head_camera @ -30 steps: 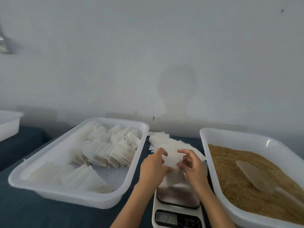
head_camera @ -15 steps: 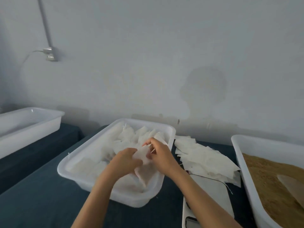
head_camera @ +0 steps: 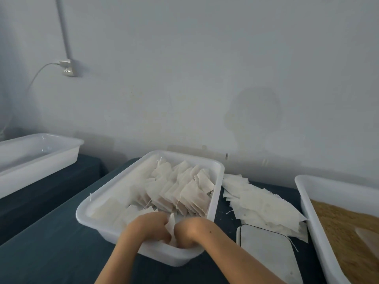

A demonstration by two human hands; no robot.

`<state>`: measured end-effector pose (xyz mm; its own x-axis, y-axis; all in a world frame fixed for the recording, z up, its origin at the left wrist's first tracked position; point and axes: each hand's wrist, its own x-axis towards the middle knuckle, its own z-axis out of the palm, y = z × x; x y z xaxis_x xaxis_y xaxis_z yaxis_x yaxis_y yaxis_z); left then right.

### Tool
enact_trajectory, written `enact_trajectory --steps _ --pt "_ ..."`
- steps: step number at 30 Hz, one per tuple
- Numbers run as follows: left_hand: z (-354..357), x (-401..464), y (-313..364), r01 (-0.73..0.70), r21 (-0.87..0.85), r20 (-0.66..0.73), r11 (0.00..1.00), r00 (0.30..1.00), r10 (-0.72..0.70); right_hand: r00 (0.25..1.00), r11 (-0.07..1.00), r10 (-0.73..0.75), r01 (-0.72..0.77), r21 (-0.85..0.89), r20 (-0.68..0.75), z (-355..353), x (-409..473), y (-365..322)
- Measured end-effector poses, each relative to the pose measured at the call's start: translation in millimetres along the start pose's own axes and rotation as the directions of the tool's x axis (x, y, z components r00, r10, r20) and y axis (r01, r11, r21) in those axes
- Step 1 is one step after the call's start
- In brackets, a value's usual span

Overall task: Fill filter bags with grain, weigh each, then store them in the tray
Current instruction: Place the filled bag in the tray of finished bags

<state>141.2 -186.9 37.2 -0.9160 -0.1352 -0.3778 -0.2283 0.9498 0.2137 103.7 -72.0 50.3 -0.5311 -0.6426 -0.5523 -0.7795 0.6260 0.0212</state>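
Note:
Both of my hands reach down into the near end of the white storage tray. Between them stands a filled filter bag, gripped by my left hand on one side and my right hand on the other. Rows of filled filter bags lean upright across the tray's middle and far end. To the right of the tray lies a loose pile of empty filter bags. The scale sits in front of that pile, its platform bare. The fingertips of both hands are hidden in the tray.
A white bin of brown grain with a scoop in it stands at the right edge. Another white tray sits on a separate surface at far left. A wall socket with a cable is on the wall.
My hands lifted the filled bag off the scale, carried it left over the storage tray, and have now lowered it into the tray's near end. The view turned left.

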Motion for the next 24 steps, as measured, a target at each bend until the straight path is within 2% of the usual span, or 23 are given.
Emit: enact_trajectory --steps 3,7,11,13,15,18,20,22,24 --pt "3 3 -4 0.009 -0.008 -0.024 1.000 1.000 -0.009 1.000 0.994 0.017 -0.015 0.113 -0.011 0 3 -1" --pt "4 6 -7 0.080 0.029 -0.116 0.996 0.990 -0.076 0.999 0.986 -0.040 0.035 0.163 0.027 0 4 3" --pt "6 14 -9 0.142 0.065 -0.133 0.988 0.982 -0.132 0.994 0.977 -0.107 0.100 0.189 0.027 1 4 4" --pt "8 15 -11 0.161 0.059 -0.167 0.985 0.975 -0.150 0.992 0.965 -0.126 0.127 0.228 -0.016 1 4 4" --pt "10 16 -9 0.164 0.005 -0.246 0.987 0.956 -0.157 0.978 0.922 -0.143 0.187 0.341 -0.149 -1 -2 10" --pt "5 16 -1 0.107 -0.061 -0.477 0.992 0.870 -0.124 0.886 0.818 -0.102 0.333 0.468 -0.452 -8 -18 37" --pt "-3 17 8 0.048 -0.051 -0.575 0.998 0.815 -0.069 0.811 0.735 0.016 0.387 0.557 -0.584 -14 -29 67" --pt "-12 20 19 -0.019 -0.052 -0.605 0.998 0.796 -0.017 0.723 0.686 0.218 0.364 0.630 -0.655 -14 -36 103" --pt "-21 27 33 -0.096 -0.036 -0.598 0.995 0.799 0.055 0.599 0.715 0.444 0.213 0.666 -0.667 -4 -36 142"
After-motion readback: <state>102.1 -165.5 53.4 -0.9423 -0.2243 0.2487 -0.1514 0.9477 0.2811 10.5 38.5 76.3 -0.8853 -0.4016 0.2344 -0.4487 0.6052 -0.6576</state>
